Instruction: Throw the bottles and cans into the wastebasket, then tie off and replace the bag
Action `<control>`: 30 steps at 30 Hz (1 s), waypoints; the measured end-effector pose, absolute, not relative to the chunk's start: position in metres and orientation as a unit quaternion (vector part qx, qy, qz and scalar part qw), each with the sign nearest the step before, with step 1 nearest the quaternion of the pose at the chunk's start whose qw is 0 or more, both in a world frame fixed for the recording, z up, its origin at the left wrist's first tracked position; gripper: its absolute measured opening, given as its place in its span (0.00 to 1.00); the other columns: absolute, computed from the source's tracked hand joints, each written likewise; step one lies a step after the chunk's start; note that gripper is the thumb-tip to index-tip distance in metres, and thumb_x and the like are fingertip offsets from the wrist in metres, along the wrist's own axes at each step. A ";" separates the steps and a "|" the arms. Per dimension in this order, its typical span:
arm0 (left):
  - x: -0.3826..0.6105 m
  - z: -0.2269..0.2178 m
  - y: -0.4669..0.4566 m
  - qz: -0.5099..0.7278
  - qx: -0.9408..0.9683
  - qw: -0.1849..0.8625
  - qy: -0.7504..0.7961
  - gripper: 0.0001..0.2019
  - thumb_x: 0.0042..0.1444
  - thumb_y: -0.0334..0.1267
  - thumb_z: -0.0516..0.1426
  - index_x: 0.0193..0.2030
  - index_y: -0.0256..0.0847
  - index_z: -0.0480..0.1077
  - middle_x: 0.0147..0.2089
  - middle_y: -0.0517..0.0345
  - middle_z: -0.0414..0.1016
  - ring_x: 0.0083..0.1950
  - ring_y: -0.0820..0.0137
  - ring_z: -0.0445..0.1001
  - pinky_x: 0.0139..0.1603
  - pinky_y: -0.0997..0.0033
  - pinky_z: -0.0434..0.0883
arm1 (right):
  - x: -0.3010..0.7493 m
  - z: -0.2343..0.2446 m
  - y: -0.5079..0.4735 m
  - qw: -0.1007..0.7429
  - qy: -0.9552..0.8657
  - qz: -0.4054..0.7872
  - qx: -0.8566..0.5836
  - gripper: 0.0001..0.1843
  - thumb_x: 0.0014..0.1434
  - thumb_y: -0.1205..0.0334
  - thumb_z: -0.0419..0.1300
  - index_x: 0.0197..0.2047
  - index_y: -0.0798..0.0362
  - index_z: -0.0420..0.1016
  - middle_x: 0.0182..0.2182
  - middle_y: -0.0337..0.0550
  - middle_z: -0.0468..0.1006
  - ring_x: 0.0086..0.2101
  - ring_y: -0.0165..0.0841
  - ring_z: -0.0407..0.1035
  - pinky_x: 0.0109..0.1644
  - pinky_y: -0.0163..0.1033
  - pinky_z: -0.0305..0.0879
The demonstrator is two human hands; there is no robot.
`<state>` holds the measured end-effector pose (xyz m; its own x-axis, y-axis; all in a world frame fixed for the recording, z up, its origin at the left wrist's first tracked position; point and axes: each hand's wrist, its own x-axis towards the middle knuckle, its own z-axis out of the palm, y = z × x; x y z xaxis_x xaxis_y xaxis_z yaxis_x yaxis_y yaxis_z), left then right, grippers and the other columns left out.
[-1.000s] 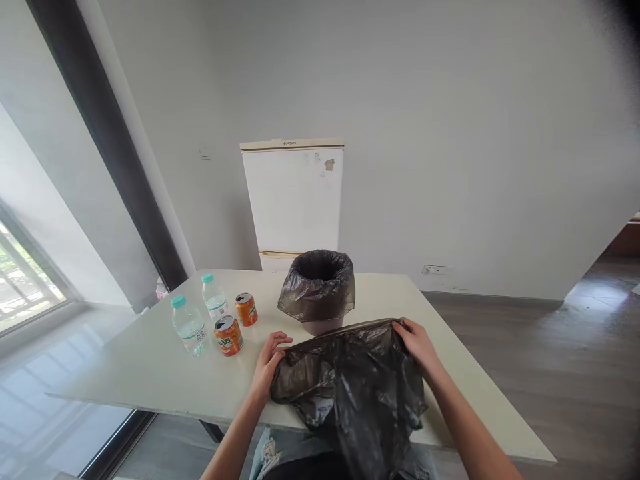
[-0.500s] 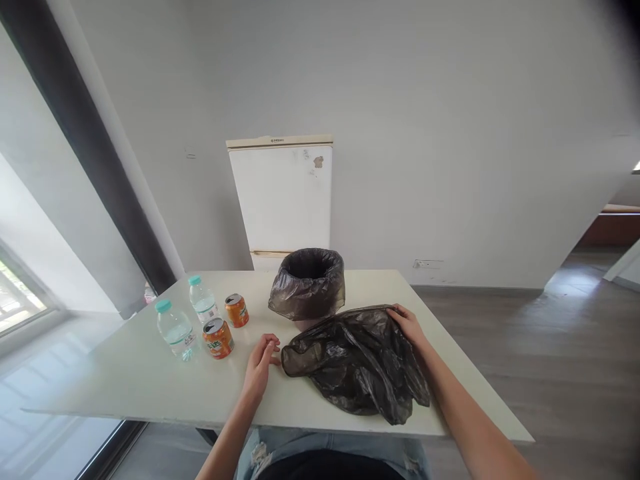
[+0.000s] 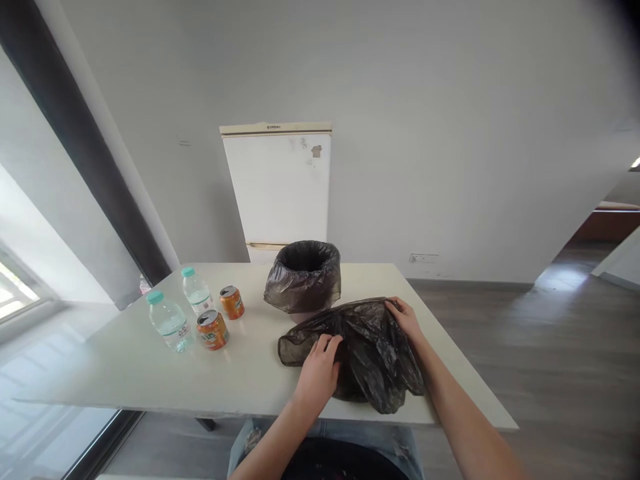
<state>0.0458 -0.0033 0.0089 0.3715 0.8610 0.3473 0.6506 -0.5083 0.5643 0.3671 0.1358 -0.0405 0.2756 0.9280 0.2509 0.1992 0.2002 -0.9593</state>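
A loose black plastic garbage bag [image 3: 373, 360] lies crumpled over the near right part of the table. My right hand [image 3: 403, 317] is closed on its upper right edge, with the fingers at the rim. Across the bag's left part rests my left hand [image 3: 320, 367], its fingers curled into the film; their tips are partly hidden in the folds. Just behind this bag stands a small trash bin [image 3: 303, 317] lined with another black bag [image 3: 305, 287], which is folded down over the rim and covers most of the bin.
To the left on the white table [image 3: 240, 380] stand two clear bottles with teal caps [image 3: 170, 323] [image 3: 197, 290] and two orange drink cans [image 3: 213, 330] [image 3: 232, 302]. Beyond the table is a white fridge [image 3: 280, 187] against a grey wall.
My left hand has moved right, from the bare table beside the bag onto the bag itself. The right hand keeps its hold on the edge. The view has shifted slightly.
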 end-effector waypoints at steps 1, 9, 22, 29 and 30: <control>0.041 0.005 -0.001 0.310 0.805 0.186 0.470 0.31 0.58 0.20 0.54 0.68 0.46 0.66 0.57 0.47 0.76 0.56 0.56 0.78 0.58 0.54 0.76 | 0.369 -0.040 0.136 0.588 -0.501 0.307 -0.556 0.25 0.48 0.36 0.69 0.33 0.51 0.80 0.31 0.41 0.80 0.35 0.38 0.70 0.42 0.41 0.64; -0.043 0.006 -0.017 0.382 0.776 0.161 0.475 0.24 0.53 0.20 0.49 0.52 0.44 0.73 0.45 0.53 0.78 0.48 0.62 0.77 0.56 0.57 0.73 | 0.367 -0.042 0.126 0.633 -0.406 0.323 -0.574 0.23 0.49 0.38 0.68 0.31 0.51 0.78 0.27 0.39 0.79 0.29 0.36 0.68 0.34 0.39 0.63; 0.011 0.054 -0.004 0.362 0.722 0.165 0.567 0.18 0.71 0.48 0.51 0.31 0.43 0.70 0.27 0.56 0.74 0.31 0.65 0.73 0.35 0.68 0.63 | 0.363 -0.029 0.119 0.642 -0.415 0.385 -0.517 0.22 0.49 0.42 0.73 0.36 0.53 0.84 0.34 0.43 0.84 0.34 0.37 0.73 0.40 0.40 0.69; 0.077 0.023 0.043 0.281 0.708 0.285 0.582 0.21 0.58 0.44 0.66 0.56 0.39 0.71 0.49 0.40 0.82 0.49 0.52 0.81 0.44 0.64 0.70 | 0.362 -0.026 0.118 0.634 -0.422 0.401 -0.508 0.25 0.47 0.39 0.74 0.36 0.53 0.85 0.33 0.44 0.85 0.33 0.38 0.74 0.39 0.42 0.70; 0.079 0.021 0.046 0.300 0.710 0.281 0.572 0.20 0.58 0.38 0.65 0.57 0.40 0.71 0.49 0.43 0.82 0.49 0.54 0.81 0.44 0.65 0.70 | 0.362 -0.026 0.118 0.633 -0.421 0.400 -0.511 0.26 0.46 0.38 0.74 0.36 0.53 0.85 0.33 0.44 0.85 0.33 0.38 0.75 0.39 0.42 0.70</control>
<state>0.0787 0.0461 0.0208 0.1665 0.9805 0.1048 0.6428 -0.1885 0.7425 0.3619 0.1176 -0.0262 0.3245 0.9377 0.1244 -0.0762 0.1570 -0.9847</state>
